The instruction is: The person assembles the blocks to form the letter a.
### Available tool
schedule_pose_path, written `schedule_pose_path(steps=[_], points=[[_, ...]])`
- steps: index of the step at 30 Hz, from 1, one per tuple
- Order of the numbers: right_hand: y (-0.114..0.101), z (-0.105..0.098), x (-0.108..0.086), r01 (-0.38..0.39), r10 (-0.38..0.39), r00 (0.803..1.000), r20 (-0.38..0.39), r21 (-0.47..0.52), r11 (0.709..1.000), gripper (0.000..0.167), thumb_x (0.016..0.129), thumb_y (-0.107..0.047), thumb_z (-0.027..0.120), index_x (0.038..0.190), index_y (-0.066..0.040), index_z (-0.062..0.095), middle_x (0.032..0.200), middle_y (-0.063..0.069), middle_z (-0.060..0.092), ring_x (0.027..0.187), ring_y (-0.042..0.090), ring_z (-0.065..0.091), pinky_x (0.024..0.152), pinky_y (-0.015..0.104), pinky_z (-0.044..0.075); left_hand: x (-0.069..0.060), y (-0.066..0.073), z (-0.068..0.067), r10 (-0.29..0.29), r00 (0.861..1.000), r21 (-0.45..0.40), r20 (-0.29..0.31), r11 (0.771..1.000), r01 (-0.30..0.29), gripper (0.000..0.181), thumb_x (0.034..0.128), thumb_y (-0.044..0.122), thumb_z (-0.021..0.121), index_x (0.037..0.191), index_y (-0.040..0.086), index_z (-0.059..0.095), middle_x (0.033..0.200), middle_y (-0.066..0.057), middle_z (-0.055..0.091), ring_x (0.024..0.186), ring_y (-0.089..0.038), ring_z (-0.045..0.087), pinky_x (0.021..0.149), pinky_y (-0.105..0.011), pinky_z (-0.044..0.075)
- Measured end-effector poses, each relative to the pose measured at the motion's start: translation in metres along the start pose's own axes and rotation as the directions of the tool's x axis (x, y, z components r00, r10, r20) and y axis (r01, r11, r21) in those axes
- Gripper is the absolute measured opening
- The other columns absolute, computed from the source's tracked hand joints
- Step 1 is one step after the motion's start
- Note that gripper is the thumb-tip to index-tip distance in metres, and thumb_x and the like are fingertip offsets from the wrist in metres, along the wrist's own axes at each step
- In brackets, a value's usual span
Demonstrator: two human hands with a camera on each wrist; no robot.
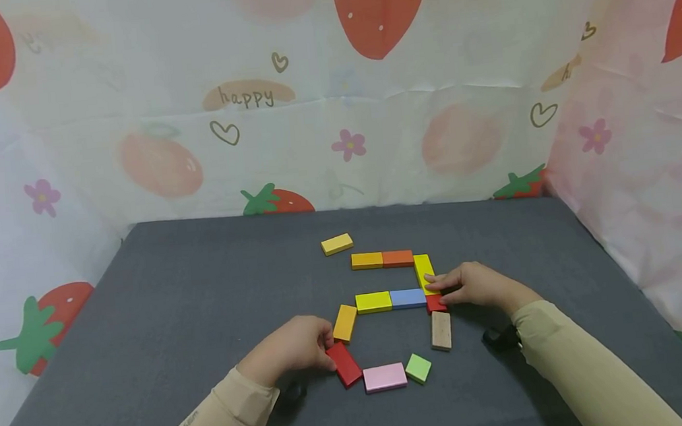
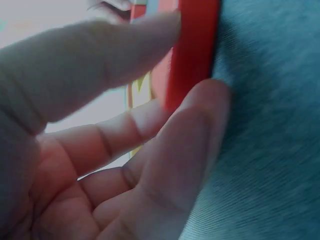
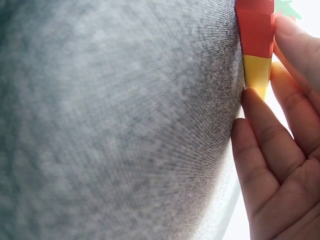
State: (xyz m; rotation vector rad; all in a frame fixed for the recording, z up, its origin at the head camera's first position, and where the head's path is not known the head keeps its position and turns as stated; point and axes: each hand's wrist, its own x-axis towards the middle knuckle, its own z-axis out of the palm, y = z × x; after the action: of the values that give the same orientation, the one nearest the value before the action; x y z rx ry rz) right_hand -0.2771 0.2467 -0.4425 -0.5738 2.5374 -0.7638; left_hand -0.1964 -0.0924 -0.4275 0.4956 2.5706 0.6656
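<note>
My left hand (image 1: 294, 345) pinches a red block (image 1: 344, 365) at its upper left end. In the left wrist view, thumb and fingertip meet the same red block (image 2: 192, 50) near one corner. My right hand (image 1: 481, 286) touches a long yellow block (image 1: 423, 267) and the small red block (image 1: 436, 303) below it, its fingers fairly straight. The right wrist view shows fingertips (image 3: 250, 97) along the side of these blocks, with the red block (image 3: 256, 35) above. An orange-yellow block (image 1: 345, 323) adjoins the left-held red one, and a pink block (image 1: 384, 377) lies to its right.
Two end-to-end rows lie farther back: amber (image 1: 367, 261) with orange (image 1: 398, 259), and yellow (image 1: 373, 302) with blue (image 1: 408, 298). A loose yellow block (image 1: 337, 244) lies behind them. Wooden (image 1: 440, 330) and green (image 1: 418, 368) blocks lie in front on the grey tabletop (image 1: 201, 286).
</note>
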Motion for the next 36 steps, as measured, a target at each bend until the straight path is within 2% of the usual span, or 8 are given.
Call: schedule_pose_path(steps=[6, 18, 22, 26, 30, 32, 36], points=[[-0.001, 0.0, 0.0, -0.01, 0.01, 1.0, -0.004, 0.0, 1.0, 0.039, 0.082, -0.026, 0.067, 0.12, -0.024, 0.06, 0.13, -0.003, 0.051, 0.125, 0.026, 0.042, 0.097, 0.044, 0.037, 0.0, 0.0, 0.007, 0.025, 0.999, 0.0, -0.048, 1.0, -0.025, 0.025, 0.0676, 0.021, 0.08, 0.072, 0.014, 0.056, 0.061, 0.002, 0.051, 0.056, -0.012, 0.045, 0.052, -0.026, 0.036], [0.0, 0.0, 0.0, -0.01, 0.01, 1.0, 0.0, 0.013, 1.0, 0.039, 0.082, -0.026, 0.067, 0.12, -0.024, 0.061, 0.13, -0.003, 0.051, 0.125, 0.026, 0.042, 0.098, 0.045, 0.036, 0.0, 0.008, 0.009, -0.005, 0.999, 0.013, -0.048, 1.0, 0.006, 0.024, 0.0686, 0.022, 0.079, 0.072, 0.015, 0.056, 0.061, 0.003, 0.051, 0.057, -0.013, 0.046, 0.052, -0.026, 0.037], [-0.001, 0.001, 0.0, -0.012, 0.012, 1.0, 0.0, 0.01, 1.0, 0.039, 0.082, -0.026, 0.067, 0.12, -0.024, 0.06, 0.13, -0.003, 0.051, 0.125, 0.026, 0.042, 0.098, 0.045, 0.036, -0.001, 0.01, 0.007, -0.004, 0.998, 0.008, -0.066, 1.0, 0.005, 0.025, 0.0683, 0.025, 0.079, 0.073, 0.016, 0.057, 0.06, 0.003, 0.051, 0.056, -0.013, 0.045, 0.052, -0.026, 0.037], [-0.002, 0.001, 0.0, -0.013, 0.013, 1.0, 0.0, 0.012, 1.0, 0.039, 0.082, -0.025, 0.067, 0.12, -0.024, 0.06, 0.13, -0.003, 0.051, 0.125, 0.026, 0.042, 0.098, 0.044, 0.036, -0.001, 0.014, 0.01, 0.06, 0.995, -0.031, -0.076, 0.998, -0.062, 0.024, 0.069, 0.027, 0.079, 0.079, 0.017, 0.059, 0.059, 0.004, 0.05, 0.055, -0.011, 0.045, 0.051, -0.025, 0.037], [-0.001, 0.001, 0.0, -0.01, 0.01, 1.0, -0.001, 0.008, 1.0, 0.039, 0.082, -0.026, 0.067, 0.12, -0.024, 0.06, 0.13, -0.003, 0.051, 0.125, 0.026, 0.042, 0.097, 0.044, 0.037, -0.003, 0.023, 0.018, 0.137, 0.99, -0.055, -0.018, 0.989, -0.137, 0.03, 0.07, 0.029, 0.079, 0.093, 0.018, 0.062, 0.062, 0.006, 0.051, 0.057, -0.009, 0.047, 0.053, -0.022, 0.04], [-0.001, 0.001, 0.0, -0.007, 0.007, 1.0, -0.003, 0.005, 1.0, 0.039, 0.082, -0.026, 0.067, 0.12, -0.024, 0.06, 0.13, -0.003, 0.051, 0.125, 0.026, 0.042, 0.097, 0.043, 0.037, -0.004, 0.028, 0.022, 0.166, 0.986, -0.043, 0.015, 0.985, -0.165, 0.033, 0.0699, 0.03, 0.079, 0.096, 0.018, 0.063, 0.062, 0.007, 0.052, 0.058, -0.007, 0.048, 0.053, -0.021, 0.04], [0.0, 0.001, 0.0, 0.0, 0.0, 1.0, -0.003, 0.006, 1.0, 0.04, 0.082, -0.026, 0.067, 0.121, -0.023, 0.06, 0.13, -0.003, 0.051, 0.125, 0.026, 0.042, 0.097, 0.043, 0.038, -0.004, 0.036, 0.029, 0.201, 0.978, 0.038, 0.049, 0.979, -0.202, 0.03, 0.0702, 0.031, 0.078, 0.095, 0.021, 0.064, 0.062, 0.009, 0.05, 0.057, -0.006, 0.046, 0.052, -0.02, 0.039]])
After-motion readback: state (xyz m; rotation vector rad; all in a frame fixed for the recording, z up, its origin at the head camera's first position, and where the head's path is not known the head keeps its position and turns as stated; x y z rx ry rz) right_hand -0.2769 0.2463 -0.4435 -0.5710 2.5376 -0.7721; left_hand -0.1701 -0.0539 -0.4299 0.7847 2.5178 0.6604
